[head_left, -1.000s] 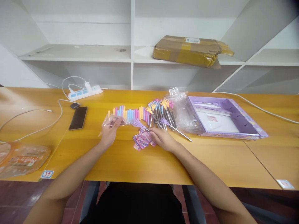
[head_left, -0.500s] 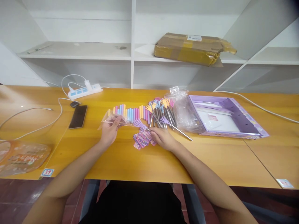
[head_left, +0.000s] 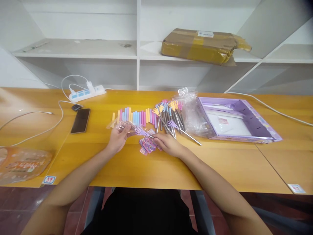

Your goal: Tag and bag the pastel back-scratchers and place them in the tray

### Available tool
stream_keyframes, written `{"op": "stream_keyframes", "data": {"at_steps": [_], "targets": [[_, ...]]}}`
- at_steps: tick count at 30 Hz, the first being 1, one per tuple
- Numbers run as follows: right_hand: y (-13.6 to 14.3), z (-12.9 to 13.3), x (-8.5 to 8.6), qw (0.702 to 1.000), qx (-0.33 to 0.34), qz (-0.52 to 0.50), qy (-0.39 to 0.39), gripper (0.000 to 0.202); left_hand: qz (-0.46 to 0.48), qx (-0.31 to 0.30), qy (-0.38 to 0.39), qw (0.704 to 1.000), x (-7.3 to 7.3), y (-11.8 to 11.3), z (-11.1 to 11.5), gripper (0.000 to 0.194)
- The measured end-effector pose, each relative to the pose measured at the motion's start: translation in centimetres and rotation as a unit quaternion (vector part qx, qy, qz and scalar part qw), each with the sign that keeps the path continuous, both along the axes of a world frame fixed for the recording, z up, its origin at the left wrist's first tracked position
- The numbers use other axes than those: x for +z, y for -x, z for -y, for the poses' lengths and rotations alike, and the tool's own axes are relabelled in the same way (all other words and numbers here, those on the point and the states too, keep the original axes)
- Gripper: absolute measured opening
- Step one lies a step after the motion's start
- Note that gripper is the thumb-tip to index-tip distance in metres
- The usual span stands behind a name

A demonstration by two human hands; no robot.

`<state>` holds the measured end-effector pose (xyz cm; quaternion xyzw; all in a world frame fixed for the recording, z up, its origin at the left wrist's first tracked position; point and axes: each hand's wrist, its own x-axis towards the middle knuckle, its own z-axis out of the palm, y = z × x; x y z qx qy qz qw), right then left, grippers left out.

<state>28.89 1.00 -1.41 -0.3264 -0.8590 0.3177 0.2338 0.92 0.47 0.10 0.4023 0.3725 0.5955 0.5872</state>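
My left hand is closed on a clear plastic bag, held just in front of a row of pastel tubes. Between the fingers of my right hand is the metal rod of a back scratcher, its purple claw end pointing left at the mouth of the bag. Whether the claw is inside the plastic I cannot tell. Small pink and purple cards lie in a loose pile below. Beyond my right hand is a heap of more back scratchers, and one purple-headed scratcher lies across its front.
Clear plastic bags lie beside an open purple box on the right. A phone, a power strip and an orange-printed bag are on the left. A taped cardboard box rests on the shelf behind.
The back scratcher in my right hand has moved slightly left, closer to the bag. My left hand has shifted a little to the right with the bag.
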Motion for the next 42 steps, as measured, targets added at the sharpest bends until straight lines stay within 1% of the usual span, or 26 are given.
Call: {"op": "stream_keyframes", "data": {"at_steps": [4,7,8,11,14,15,16,18,20,21,23,25,27,29,31,34,36,38,40,42], "targets": [[0.2,0.2,0.4,1.0,0.005,-0.002,0.015,0.04,-0.007,-0.04,0.026,0.999,-0.5,-0.2,0.2,0.042],[0.3,0.2,0.2,0.998,-0.003,-0.028,0.054,0.035,-0.028,-0.059,0.03,0.997,-1.0,-0.1,0.2,0.042],[0.3,0.2,0.1,0.997,-0.008,-0.04,0.068,0.039,-0.037,-0.063,0.03,0.997,-1.2,-0.1,0.2,0.043],[0.5,0.3,0.0,0.993,-0.012,-0.067,0.096,0.061,-0.076,-0.09,0.018,0.993,-1.6,0.1,0.3,0.04],[0.8,0.6,0.3,0.992,-0.006,-0.072,0.105,0.069,-0.139,-0.112,-0.011,0.984,-1.8,0.0,0.6,0.031],[0.8,0.7,0.4,0.992,-0.005,-0.072,0.105,0.07,-0.148,-0.101,-0.017,0.984,-1.8,0.0,0.6,0.03],[0.8,0.7,0.4,0.992,-0.005,-0.073,0.105,0.071,-0.143,-0.076,-0.019,0.987,-1.7,0.1,0.6,0.031],[0.6,0.7,0.4,0.991,-0.007,-0.076,0.107,0.068,-0.1,-0.009,-0.012,0.995,-1.3,0.3,0.3,0.036],[0.4,0.6,0.2,0.989,-0.013,-0.089,0.115,0.061,-0.046,0.052,-0.007,0.998,-0.7,0.8,-0.4,0.038],[0.2,0.5,0.1,0.988,-0.015,-0.098,0.121,0.056,-0.024,0.074,-0.007,0.997,-0.4,1.1,-0.7,0.038],[0.1,0.3,-0.2,0.984,-0.015,-0.114,0.135,0.048,0.003,0.096,-0.01,0.995,0.2,1.5,-1.3,0.037],[0.0,0.3,-0.4,0.983,-0.012,-0.115,0.142,0.044,0.006,0.098,-0.007,0.995,0.2,1.6,-1.4,0.038],[0.1,0.4,-0.4,0.985,-0.008,-0.104,0.134,0.043,-0.013,0.083,0.002,0.996,-0.2,1.4,-1.2,0.041],[0.3,0.6,-0.4,0.989,-0.008,-0.09,0.117,0.045,-0.049,0.053,0.009,0.997,-0.7,1.0,-0.7,0.043],[0.5,0.8,-0.3,0.992,-0.009,-0.078,0.1,0.044,-0.101,0.01,0.012,0.995,-1.1,0.7,-0.1,0.041],[0.8,0.9,-0.3,0.994,-0.008,-0.07,0.089,0.043,-0.161,-0.038,0.006,0.986,-1.1,0.6,0.4,0.036],[0.9,0.9,-0.4,0.991,-0.005,-0.083,0.104,0.044,-0.159,-0.029,-0.008,0.987,-0.9,0.9,0.3,0.036],[0.9,0.8,-0.5,0.984,-0.009,-0.116,0.133,0.043,-0.131,0.0,-0.016,0.991,-0.7,1.2,-0.2,0.037],[1.0,0.7,-0.7,0.972,-0.015,-0.159,0.171,0.038,-0.089,0.028,-0.008,0.996,-0.5,1.4,-0.7,0.04],[0.9,0.6,-0.9,0.957,-0.022,-0.198,0.212,0.036,-0.057,0.038,0.008,0.998,-0.5,1.5,-1.2,0.043]]}}
